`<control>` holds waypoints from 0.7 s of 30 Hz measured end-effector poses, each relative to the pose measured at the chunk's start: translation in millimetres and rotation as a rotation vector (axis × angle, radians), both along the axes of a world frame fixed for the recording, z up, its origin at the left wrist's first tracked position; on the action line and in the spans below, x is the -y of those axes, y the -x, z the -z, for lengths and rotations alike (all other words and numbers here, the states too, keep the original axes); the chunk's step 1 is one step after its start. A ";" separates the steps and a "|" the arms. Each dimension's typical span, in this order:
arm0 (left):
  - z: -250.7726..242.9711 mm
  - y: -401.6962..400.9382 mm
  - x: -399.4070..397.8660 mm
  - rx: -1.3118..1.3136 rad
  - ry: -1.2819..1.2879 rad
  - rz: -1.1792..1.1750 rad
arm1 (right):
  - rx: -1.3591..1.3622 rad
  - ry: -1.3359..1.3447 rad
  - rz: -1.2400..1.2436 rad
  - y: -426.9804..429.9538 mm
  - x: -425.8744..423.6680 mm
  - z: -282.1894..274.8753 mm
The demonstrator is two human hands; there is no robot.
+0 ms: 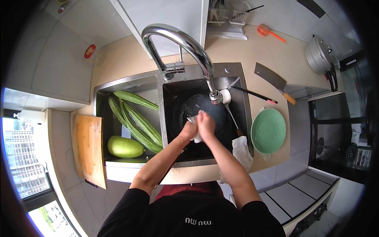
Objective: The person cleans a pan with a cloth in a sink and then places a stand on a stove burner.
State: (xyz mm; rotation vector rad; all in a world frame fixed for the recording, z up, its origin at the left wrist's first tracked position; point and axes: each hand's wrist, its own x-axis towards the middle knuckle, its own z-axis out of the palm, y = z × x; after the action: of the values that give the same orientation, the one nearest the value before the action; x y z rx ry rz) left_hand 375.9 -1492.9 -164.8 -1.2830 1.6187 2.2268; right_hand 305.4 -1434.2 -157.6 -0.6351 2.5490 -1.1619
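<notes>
My left hand [189, 131] and my right hand [206, 123] are pressed close together above the right sink basin, gripping a white cloth [197, 138] between them. Beneath them a dark wok [198, 103] sits in the basin, its inside wet; my hands and forearms hide part of it. A chrome gooseneck faucet [177, 34] arches over, its spout [216, 97] just beyond my right hand. Leaning along the basin's right side is a spatula [226, 96] with a brown handle end. Whether water is running cannot be told.
Several ridged luffas [139, 124] and a green gourd [125, 147] lie in the left basin [148, 83]. A wooden cutting board [88, 148] stands left. Rightward are a cleaver [271, 76], a black stick [253, 94], a green plate [268, 131], a draped white cloth [243, 151] and a pressure cooker [318, 56].
</notes>
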 end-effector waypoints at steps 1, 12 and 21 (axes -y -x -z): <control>-8.4 1.0 -9.0 0.041 0.070 -0.046 | 0.063 -0.062 0.008 20.9 -2.8 3.8; -4.0 -4.0 0.6 -0.034 -0.083 -0.099 | 0.016 -0.003 0.025 3.2 -8.9 15.8; -5.2 -1.7 6.3 -0.088 -0.208 -0.101 | 0.023 -0.026 -0.014 4.0 -13.6 15.9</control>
State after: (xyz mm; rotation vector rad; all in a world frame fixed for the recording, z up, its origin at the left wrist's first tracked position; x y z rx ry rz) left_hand 377.6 -1499.2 -159.6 -1.2545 1.3315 2.4671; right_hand 301.5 -1420.6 -173.5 -0.6285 2.5323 -1.1229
